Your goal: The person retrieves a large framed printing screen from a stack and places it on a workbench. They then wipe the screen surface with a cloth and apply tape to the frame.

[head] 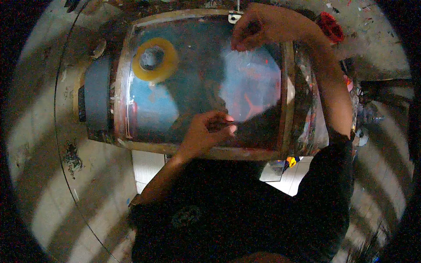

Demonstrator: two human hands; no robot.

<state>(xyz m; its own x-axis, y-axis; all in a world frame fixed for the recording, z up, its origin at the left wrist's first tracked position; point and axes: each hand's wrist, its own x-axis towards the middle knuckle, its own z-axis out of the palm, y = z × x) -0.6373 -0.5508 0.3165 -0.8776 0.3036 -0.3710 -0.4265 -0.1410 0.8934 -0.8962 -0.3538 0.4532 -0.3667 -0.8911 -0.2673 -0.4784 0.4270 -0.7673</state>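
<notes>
A wood-framed printing screen (284, 131) lies before me, its dark mesh (197, 82) catching pale reflections. Above the mesh near the front edge is my left hand (207, 131), thumb and forefinger pinched together. My right hand (251, 31) reaches over the far right part, fingertips bent down and drawn together. Small clear glints show just under those fingertips, perhaps thin film or tape; blur hides what either hand pinches. On the far left of the mesh rests a roll of yellowish clear adhesive tape (138, 64).
A metal clamp (234, 17) meets the frame's far edge. A grey board (97, 95) projects on the left. Beyond my right forearm lies a red object (330, 28). A dark cable (59, 131) runs across the stained floor at left, and white tiles (148, 167) show below.
</notes>
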